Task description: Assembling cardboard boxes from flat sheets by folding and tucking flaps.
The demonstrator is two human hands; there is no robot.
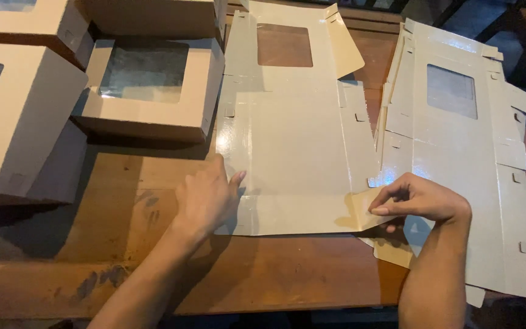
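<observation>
A single head-worn camera looks steeply down and forward from close above the brown wooden counter (123, 256). The person's forearms enter from the bottom edge, and the counter's far edge lies near the top of the view.

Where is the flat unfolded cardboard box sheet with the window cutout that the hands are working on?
The flat unfolded cardboard box sheet lies mid-table, between the folded windowed cardboard box and the stack of flat sheets, left hand and right hand at its near edge.

folded window boxes (147, 88): 4 | flat box blanks (293, 134): 1, plus a stack (458, 152) | hands (205, 198): 2
</observation>
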